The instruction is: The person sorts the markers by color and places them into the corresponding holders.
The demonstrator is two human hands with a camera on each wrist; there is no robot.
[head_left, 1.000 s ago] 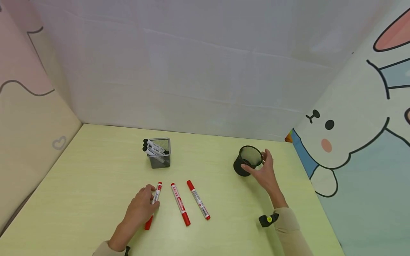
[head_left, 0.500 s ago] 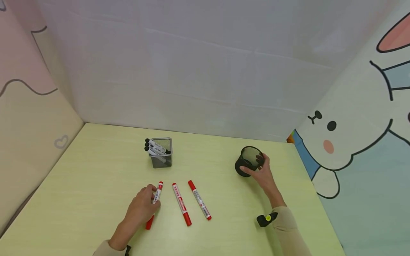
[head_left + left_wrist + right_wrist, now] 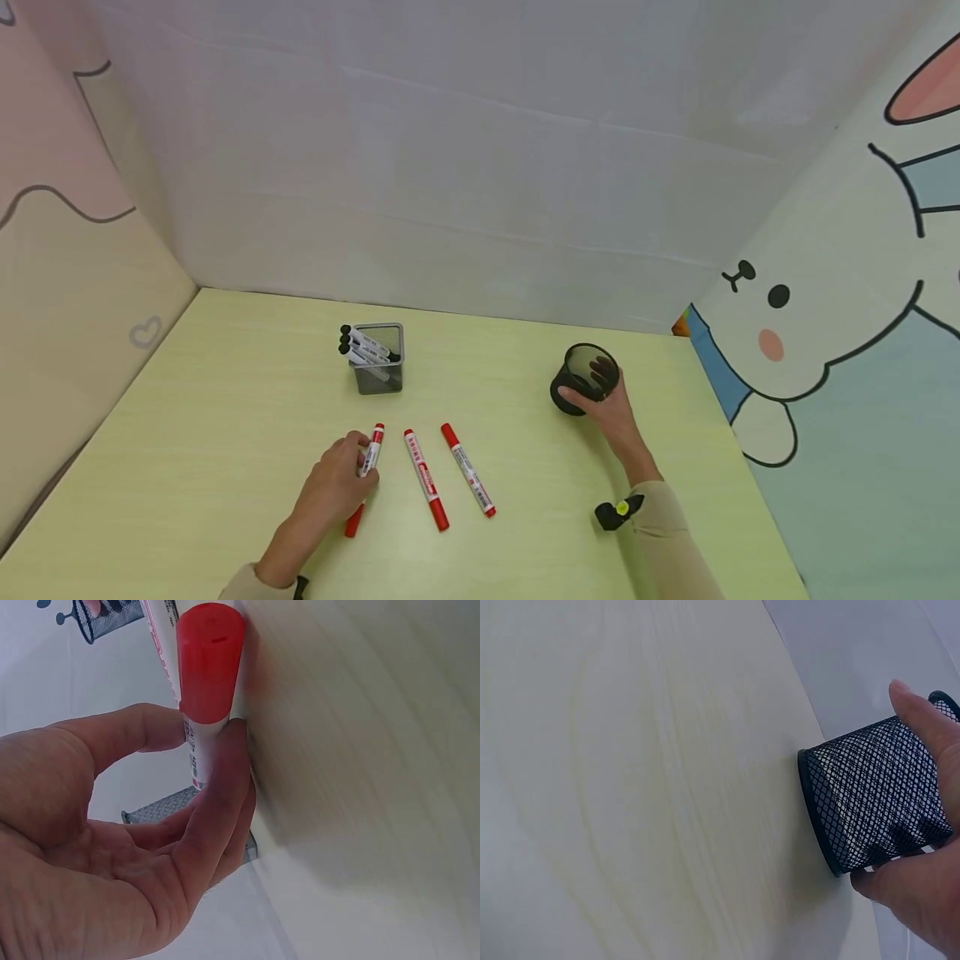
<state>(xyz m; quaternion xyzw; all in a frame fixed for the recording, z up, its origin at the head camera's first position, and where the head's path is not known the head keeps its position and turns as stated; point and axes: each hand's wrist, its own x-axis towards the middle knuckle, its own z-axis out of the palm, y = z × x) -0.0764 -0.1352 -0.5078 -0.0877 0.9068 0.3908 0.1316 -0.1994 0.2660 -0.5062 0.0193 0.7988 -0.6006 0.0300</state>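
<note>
My left hand [image 3: 330, 483] pinches a red-and-white marker [image 3: 372, 452] between thumb and fingers. Its red cap [image 3: 211, 664] points toward the camera in the left wrist view. Two more red markers lie to the right of that hand, a middle marker [image 3: 426, 479] and a right marker [image 3: 468, 469]. At the right, my right hand [image 3: 615, 412] grips a round black mesh pen cup [image 3: 564, 385], thumb on the near side and fingers around the far side. The right wrist view shows the cup's mesh wall [image 3: 877, 795] and its base close over the table.
A square grey mesh pen holder [image 3: 377, 381] stands at the back left with several black-capped markers [image 3: 366, 347] leaning in it. The pale wooden table [image 3: 247, 392] meets a white sheet [image 3: 465, 167] behind and printed side panels, one with a rabbit [image 3: 795, 333].
The right hand's fingers have come in around the black mesh cup, and its thumb has slid left along the wall. The left hand and its marker have shifted only slightly right.
</note>
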